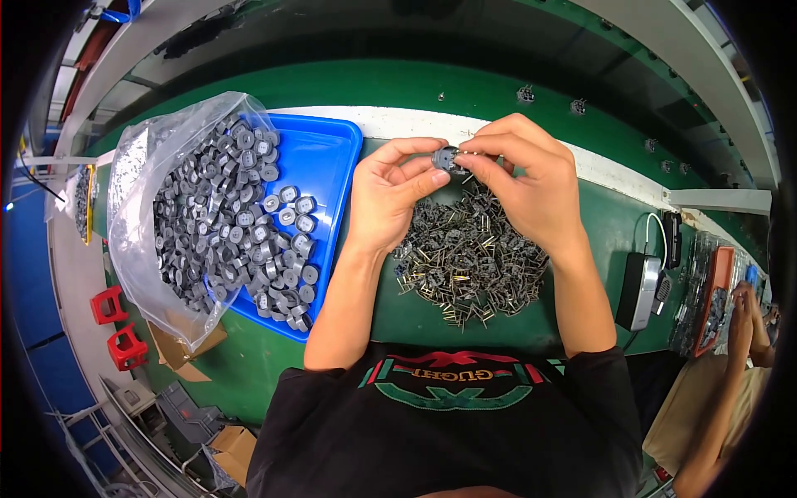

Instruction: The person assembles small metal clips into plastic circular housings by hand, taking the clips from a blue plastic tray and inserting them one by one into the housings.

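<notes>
My left hand is closed, with thumb and fingers pinching a round grey plastic cap above the table. Directly against it, my right hand is also closed; its fingertips grip a small dark part with metal pins, partly hidden by the fingers. Below both hands lies a heap of black pin parts with brass-coloured prongs. To the left, many more grey caps spill from a clear plastic bag into a blue tray.
Beyond a white rail runs a green belt carrying a few small assemblies. A silver box with a white cable stands at right. Farther right, a co-worker's arm reaches near a brown bin. Red stools stand at left.
</notes>
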A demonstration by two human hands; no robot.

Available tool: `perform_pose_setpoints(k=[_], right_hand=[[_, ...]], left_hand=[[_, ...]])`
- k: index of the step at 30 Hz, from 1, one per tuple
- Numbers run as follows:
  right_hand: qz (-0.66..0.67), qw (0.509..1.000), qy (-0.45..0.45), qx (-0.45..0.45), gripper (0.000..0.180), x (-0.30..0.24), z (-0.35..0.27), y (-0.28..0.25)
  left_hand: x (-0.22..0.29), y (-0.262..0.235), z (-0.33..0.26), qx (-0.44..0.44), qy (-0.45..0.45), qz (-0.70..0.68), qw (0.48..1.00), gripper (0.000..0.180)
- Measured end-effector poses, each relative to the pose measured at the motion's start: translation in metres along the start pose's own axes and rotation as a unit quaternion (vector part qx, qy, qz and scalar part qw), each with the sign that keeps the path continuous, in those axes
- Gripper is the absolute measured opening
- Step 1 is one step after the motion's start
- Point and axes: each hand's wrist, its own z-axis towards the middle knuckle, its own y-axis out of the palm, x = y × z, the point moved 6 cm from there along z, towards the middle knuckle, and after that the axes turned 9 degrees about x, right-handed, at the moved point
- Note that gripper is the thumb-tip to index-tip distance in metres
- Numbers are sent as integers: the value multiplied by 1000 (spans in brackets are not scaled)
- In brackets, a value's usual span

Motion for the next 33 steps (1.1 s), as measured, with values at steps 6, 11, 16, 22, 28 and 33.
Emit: perform_pose_setpoints(k=[6,11,16,22,28,33], right_hand=[[-26,999,-29,34,9,-4,-6,5],[16,998,32,44,12,9,-12,17],[268,910,308,-78,22,38,-20,39],[-131,982,116,-69,23,86,28,17],[-339,931,74,-114,23,160,46,1],[-341,936,-86,24,26,102,36,-1]], left_hand=[[-2,5,-2,-19,-2,-28,999,34],[1,2,-2,-4,26,-41,999,34],[30,2,-4,19,269,347,898,30],[82,-29,-47,265,219,454,822,20],[115,-70,-87,294,103,675,668,31],[102,-70,-104,129,208,851,464,38]])
